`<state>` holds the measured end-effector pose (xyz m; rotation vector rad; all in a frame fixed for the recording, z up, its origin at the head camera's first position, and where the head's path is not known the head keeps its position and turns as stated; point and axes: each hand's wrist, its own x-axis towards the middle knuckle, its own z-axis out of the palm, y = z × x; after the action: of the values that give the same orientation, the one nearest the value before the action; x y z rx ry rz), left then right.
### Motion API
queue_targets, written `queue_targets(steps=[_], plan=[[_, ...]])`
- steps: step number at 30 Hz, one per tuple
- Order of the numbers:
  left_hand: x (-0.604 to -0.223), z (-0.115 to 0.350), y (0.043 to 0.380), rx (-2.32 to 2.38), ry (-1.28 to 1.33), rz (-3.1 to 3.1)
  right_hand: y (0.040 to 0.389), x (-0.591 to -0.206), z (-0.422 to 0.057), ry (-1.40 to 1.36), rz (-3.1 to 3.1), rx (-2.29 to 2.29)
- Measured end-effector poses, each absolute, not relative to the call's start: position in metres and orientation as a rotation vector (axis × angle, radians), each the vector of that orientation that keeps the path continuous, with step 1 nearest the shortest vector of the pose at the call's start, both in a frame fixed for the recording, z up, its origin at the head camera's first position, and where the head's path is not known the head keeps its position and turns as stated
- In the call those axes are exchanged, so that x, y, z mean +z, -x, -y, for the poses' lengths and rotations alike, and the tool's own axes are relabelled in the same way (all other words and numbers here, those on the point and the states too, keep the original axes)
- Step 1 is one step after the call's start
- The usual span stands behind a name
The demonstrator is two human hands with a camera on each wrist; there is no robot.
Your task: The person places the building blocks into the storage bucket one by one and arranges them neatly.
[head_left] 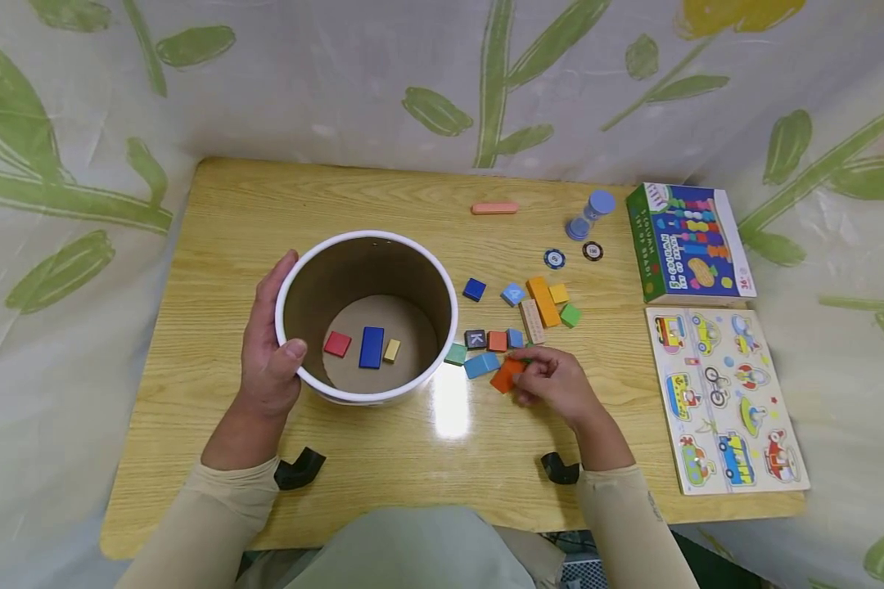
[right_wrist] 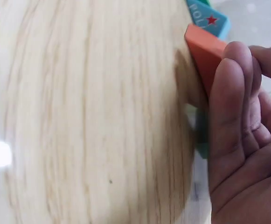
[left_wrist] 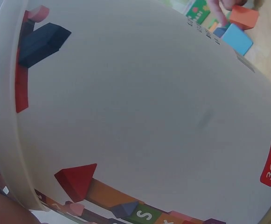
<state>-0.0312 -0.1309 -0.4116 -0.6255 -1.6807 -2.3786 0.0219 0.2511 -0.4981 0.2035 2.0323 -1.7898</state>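
Observation:
My left hand point(head_left: 265, 360) grips the white rim of a round bucket point(head_left: 372, 399), thumb over the rim and fingers along the outside. Its printed outer wall point(left_wrist: 126, 107) fills the left wrist view. Inside lie a red block point(head_left: 336, 343), a blue block point(head_left: 372, 348) and a small yellow block point(head_left: 391, 351). Right of the bucket, my right hand point(head_left: 556, 384) pinches an orange block point(head_left: 507, 375) between thumb and fingers. In the right wrist view that block point(right_wrist: 204, 49) appears tilted above the wood. Close by are a light blue block point(head_left: 482, 365) and a green block point(head_left: 455, 354).
Several loose blocks, including a long orange one point(head_left: 543, 301), lie beyond my right hand. Farther back are an hourglass point(head_left: 589, 214), two round chips point(head_left: 554, 258) and a pink bar point(head_left: 494, 209). A toy box point(head_left: 696, 241) and a picture puzzle board point(head_left: 725, 401) occupy the right side.

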Motion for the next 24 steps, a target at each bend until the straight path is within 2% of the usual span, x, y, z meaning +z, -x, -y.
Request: queue_targets(steps=[9, 17, 24], plan=[[-0.411, 0.13, 0.031, -2.401, 0.608, 1.669, -0.022, -0.501, -0.252, -0.104, -2.178, -1.511], [-0.412, 0.131, 0.03, -2.402, 0.602, 1.66, -0.018, -0.496, -0.251, 0.138, -2.246, -1.245], [-0.412, 0.131, 0.03, -2.41, 0.606, 1.66, -0.017, -0.491, -0.249, 0.092, -2.252, -1.239]])
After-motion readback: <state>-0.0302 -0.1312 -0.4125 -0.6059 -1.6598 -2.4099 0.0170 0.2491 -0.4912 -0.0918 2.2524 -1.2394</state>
